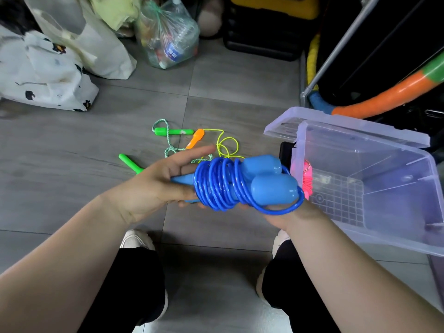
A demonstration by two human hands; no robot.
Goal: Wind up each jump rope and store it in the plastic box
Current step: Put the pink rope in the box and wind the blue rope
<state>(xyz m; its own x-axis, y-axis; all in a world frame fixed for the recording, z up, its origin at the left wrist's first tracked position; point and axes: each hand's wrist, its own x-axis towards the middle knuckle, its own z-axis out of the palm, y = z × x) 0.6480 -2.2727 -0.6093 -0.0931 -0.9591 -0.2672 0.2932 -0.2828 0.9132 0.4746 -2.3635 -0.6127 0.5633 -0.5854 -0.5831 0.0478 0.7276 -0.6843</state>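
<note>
Head view shows the clear plastic box (360, 143) standing open on the grey floor, with its lid (281, 126) lying behind its far corner. Left of the box both hands hold up the blue jump rope (225, 186), already wound in many turns around its two handles. The thick handle ends point toward the box and almost touch its near wall. The left hand (153, 186) is farther from the box; its fingers (197, 152) are nearly straight, and the thin handle ends lie across them. The right hand (286, 216) is under the bundle, and I cannot tell how its fingers lie. Farther left of the box, on the floor, lie a green jump rope (173, 131) and an orange-handled rope (195, 138), both unwound. A pink rope (307, 181) sits inside the box at its left wall.
</note>
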